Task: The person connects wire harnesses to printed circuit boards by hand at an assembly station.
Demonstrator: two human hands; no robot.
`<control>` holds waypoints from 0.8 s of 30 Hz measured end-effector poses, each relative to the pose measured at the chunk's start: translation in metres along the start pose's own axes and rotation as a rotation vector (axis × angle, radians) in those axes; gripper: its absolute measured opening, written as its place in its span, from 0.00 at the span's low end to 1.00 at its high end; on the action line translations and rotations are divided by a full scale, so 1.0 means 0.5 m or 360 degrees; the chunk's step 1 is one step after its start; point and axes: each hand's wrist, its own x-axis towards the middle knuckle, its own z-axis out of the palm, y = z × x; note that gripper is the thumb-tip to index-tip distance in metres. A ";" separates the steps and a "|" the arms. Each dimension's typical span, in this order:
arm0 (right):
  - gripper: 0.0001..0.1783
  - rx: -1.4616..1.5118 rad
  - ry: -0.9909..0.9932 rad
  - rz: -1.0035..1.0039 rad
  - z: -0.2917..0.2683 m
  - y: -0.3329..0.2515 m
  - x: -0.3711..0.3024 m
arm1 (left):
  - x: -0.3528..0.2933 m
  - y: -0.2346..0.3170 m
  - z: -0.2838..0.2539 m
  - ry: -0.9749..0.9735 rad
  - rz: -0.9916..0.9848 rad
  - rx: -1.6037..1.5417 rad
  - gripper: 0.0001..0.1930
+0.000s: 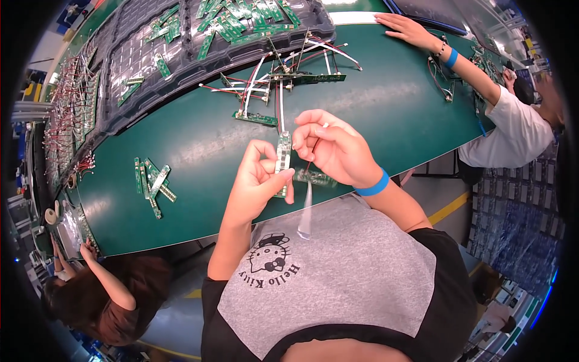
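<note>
My left hand (256, 181) grips a narrow green circuit board (283, 154) upright between thumb and fingers, near the table's front edge. A white cable (281, 108) lies in line with that board's top end; whether it is joined there I cannot tell. Close by on the right, my right hand (338, 151) is closed in a pinch on a thin dark red wire (313, 149), with a small white tip at its fingers. Below it, a second circuit board (315, 177) looks blurred, and a white strip (306, 214) hangs from it over the edge in front of my shirt.
Wired boards (307, 78) are piled ahead on the green table (199, 145). Several loose boards (154, 184) lie left. A black tray (136, 60) of boards fills the back left, beside bundled wired boards (72, 108). Co-workers' arms reach in at right (464, 69) and lower left (108, 277).
</note>
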 end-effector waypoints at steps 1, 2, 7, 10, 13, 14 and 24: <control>0.07 0.0171 0.0037 0.0031 -0.003 0.006 0.004 | 0.004 -0.006 -0.007 -0.0019 -0.0035 -0.0016 0.20; 0.07 0.0172 0.0038 0.0033 -0.014 0.015 0.007 | 0.005 -0.005 -0.002 -0.0017 -0.0036 -0.0016 0.20; 0.03 0.0473 0.0034 0.0078 -0.026 0.025 0.004 | 0.008 -0.005 0.010 0.0160 0.0131 0.0256 0.28; 0.04 0.0223 0.0037 0.0044 -0.017 0.019 -0.004 | 0.002 -0.017 -0.017 0.0093 0.0104 0.0099 0.25; 0.06 -0.0108 0.0037 0.0040 0.001 0.003 -0.014 | -0.002 -0.021 -0.029 0.0145 0.0122 -0.0035 0.19; 0.08 -0.0308 0.0031 0.0035 0.009 -0.006 -0.017 | -0.003 -0.025 -0.036 0.0092 0.0154 -0.0198 0.18; 0.08 -0.1149 0.0132 0.0012 0.043 -0.025 -0.025 | 0.009 -0.017 0.009 0.0284 0.0371 0.0329 0.14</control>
